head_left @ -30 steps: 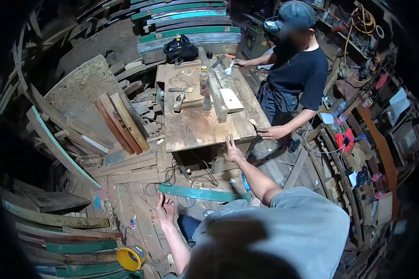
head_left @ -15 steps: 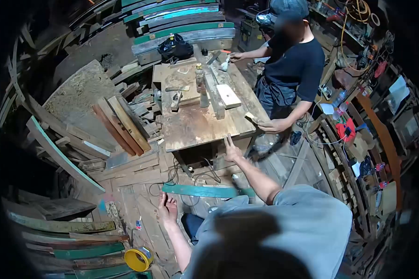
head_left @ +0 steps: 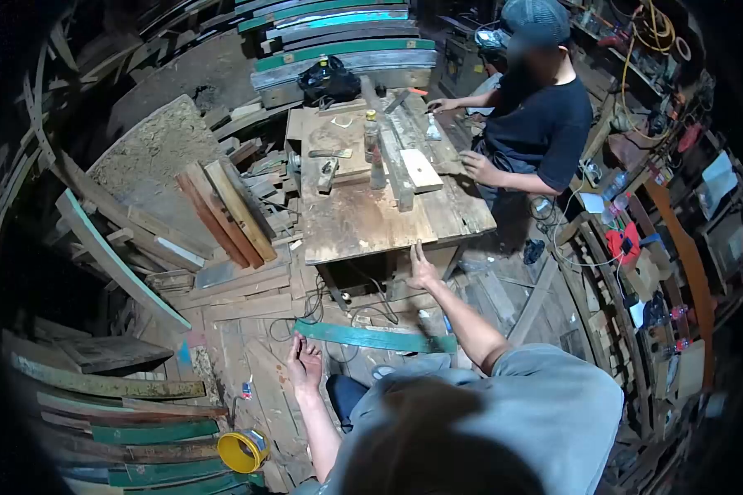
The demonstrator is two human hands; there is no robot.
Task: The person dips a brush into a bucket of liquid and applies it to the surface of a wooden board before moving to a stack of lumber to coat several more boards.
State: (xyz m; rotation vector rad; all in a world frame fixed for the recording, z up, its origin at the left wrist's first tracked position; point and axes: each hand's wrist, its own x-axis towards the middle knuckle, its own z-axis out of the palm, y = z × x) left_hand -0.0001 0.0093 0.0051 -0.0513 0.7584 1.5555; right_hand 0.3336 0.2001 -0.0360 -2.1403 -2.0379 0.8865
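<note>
My left hand is low at the left, palm up, with its fingers loosely apart. Its fingertips come right up to the left end of a curved green board, which lies in front of my body. My right hand reaches forward to the front edge of a wooden worktable. Its fingers are stretched out, the tips at the table edge, and it holds nothing. A pale wood block and a long grey wooden beam are on the tabletop beyond it.
Across the table's right side stands a person in a dark shirt, both hands at the tabletop. Bottles and a black plastic bag are on the table or behind it. A yellow bucket stands lower left; stacked boards lean at left.
The view has shifted slightly, so the table sits further right. The other person's nearer hand has moved back along the table's right edge. My hands keep nearly the same places.
</note>
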